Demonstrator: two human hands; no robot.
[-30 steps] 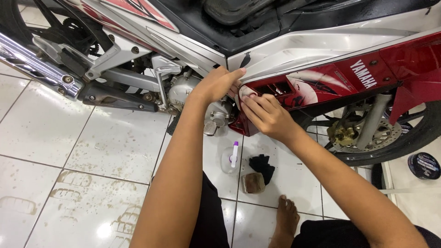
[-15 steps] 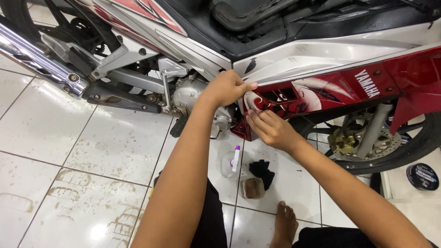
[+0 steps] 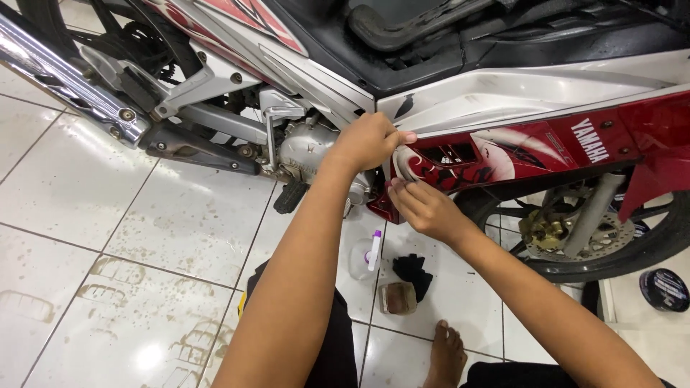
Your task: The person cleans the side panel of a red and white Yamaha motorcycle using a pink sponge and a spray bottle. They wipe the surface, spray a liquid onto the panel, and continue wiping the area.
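A red, white and silver motorcycle (image 3: 503, 93) stands across the top of the view on a white tiled floor. My left hand (image 3: 368, 141) grips the rear edge of its red side fairing panel (image 3: 496, 154), thumb resting on the panel's upper edge. My right hand (image 3: 422, 207) sits just below, fingers curled and pinching the panel's lower corner. The engine casing (image 3: 305, 154) and a footpeg (image 3: 291, 195) are just left of my hands.
On the floor below the hands lie a clear spray bottle with a purple and white nozzle (image 3: 365, 255), a black cloth (image 3: 414, 273) and a small brown jar (image 3: 397, 297). A round black tin (image 3: 664, 289) sits right. The front wheel with brake disc (image 3: 582, 230), chrome exhaust (image 3: 57, 79) and my bare foot (image 3: 445, 356) are visible.
The view shifted down and right. My left hand stays on the panel edge; my right hand dropped slightly to the panel's lower corner.
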